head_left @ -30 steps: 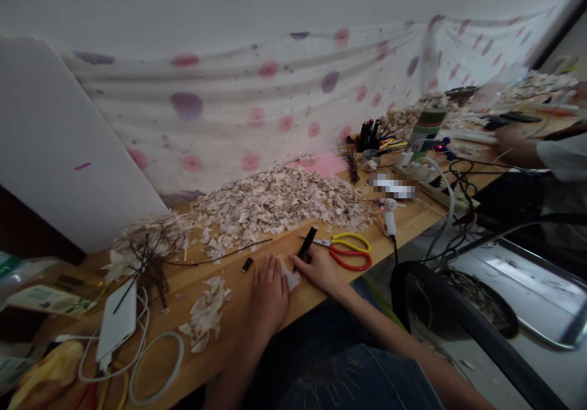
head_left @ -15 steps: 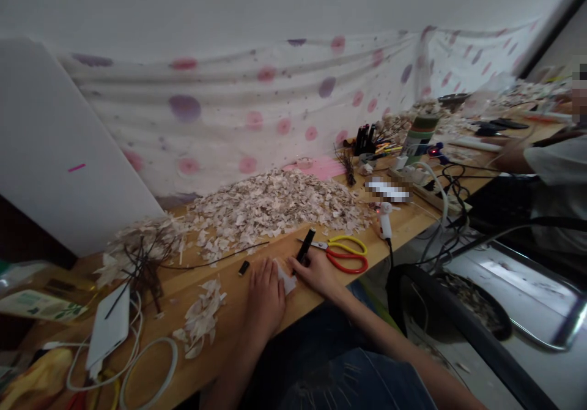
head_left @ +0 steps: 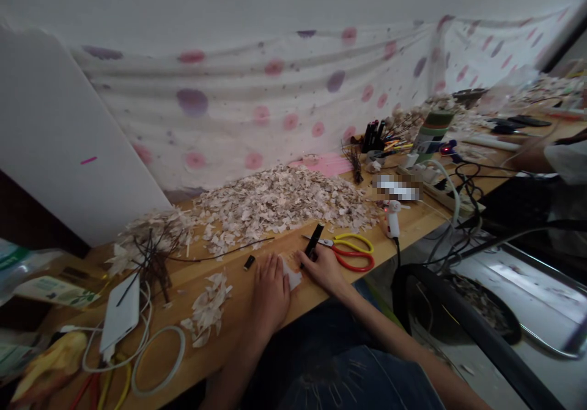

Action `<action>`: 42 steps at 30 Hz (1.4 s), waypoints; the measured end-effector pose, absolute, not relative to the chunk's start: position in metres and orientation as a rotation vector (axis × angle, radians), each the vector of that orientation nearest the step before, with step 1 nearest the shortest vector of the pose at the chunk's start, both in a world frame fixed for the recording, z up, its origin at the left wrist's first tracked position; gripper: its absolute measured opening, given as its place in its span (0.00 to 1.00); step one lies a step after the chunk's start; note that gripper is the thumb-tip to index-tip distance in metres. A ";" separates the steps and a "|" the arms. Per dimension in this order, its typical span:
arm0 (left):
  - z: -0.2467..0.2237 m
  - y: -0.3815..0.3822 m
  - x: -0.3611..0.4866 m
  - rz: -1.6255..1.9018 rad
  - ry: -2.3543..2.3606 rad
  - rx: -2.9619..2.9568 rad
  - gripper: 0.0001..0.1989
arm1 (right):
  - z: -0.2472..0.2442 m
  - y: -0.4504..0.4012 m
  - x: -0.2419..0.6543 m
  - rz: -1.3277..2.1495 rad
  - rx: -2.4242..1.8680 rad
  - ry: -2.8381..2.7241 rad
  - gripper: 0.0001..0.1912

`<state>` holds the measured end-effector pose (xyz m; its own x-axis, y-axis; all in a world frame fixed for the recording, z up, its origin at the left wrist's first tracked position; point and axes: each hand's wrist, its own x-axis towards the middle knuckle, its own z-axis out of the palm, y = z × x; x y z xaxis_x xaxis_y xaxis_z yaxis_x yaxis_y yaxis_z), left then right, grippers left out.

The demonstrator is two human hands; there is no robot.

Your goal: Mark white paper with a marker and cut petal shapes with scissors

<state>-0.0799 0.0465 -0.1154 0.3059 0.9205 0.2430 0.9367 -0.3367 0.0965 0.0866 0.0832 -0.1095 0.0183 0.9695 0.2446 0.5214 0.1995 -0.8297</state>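
On the wooden table (head_left: 238, 294), near its front edge, two hands are seen close together. A small white piece (head_left: 291, 274) is lying on the wood between them and is touched by the left hand (head_left: 270, 294). This hand is laid flat and open, with the fingers kept together, so nothing is gripped by it. A black pen (head_left: 313, 242) is held in the right hand (head_left: 323, 269) by a narrow pinch, and it is tilted upward from the fingers. A small black piece (head_left: 249, 262) is lying just beyond the left hand. Red and yellow scissors (head_left: 351, 257) are placed just beside the right hand, and a large pile of pale flakes (head_left: 279, 202) is spread behind both hands. To the left, a smaller heap of flakes (head_left: 206, 309) and a white power bank (head_left: 120, 312) are seen. At the far right, the hand of another person (head_left: 527, 154) is seen over the table, well apart.
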 end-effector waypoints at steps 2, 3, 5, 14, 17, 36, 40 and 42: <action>-0.116 0.046 -0.080 -0.400 -1.766 -2.491 0.24 | -0.109 0.083 0.086 0.679 -1.412 -1.655 0.14; -0.116 0.046 -0.080 -0.402 -1.764 -2.492 0.24 | -0.109 0.082 0.086 0.687 -1.402 -1.672 0.14; -0.116 0.046 -0.080 -0.407 -1.764 -2.491 0.24 | -0.109 0.083 0.086 0.684 -1.408 -1.673 0.14; -0.116 0.047 -0.081 -0.414 -1.771 -2.486 0.23 | -0.105 0.082 0.087 0.669 -1.427 -1.671 0.15; -0.117 0.047 -0.081 -0.418 -1.772 -2.486 0.23 | -0.106 0.082 0.086 0.643 -1.446 -1.638 0.14; -0.116 0.047 -0.081 -0.409 -1.772 -2.490 0.23 | -0.106 0.082 0.086 0.680 -1.428 -1.677 0.14; -0.116 0.047 -0.081 -0.415 -1.766 -2.490 0.23 | -0.105 0.081 0.086 0.674 -1.438 -1.667 0.14; -0.117 0.047 -0.081 -0.416 -1.765 -2.490 0.23 | -0.104 0.081 0.086 0.669 -1.432 -1.664 0.14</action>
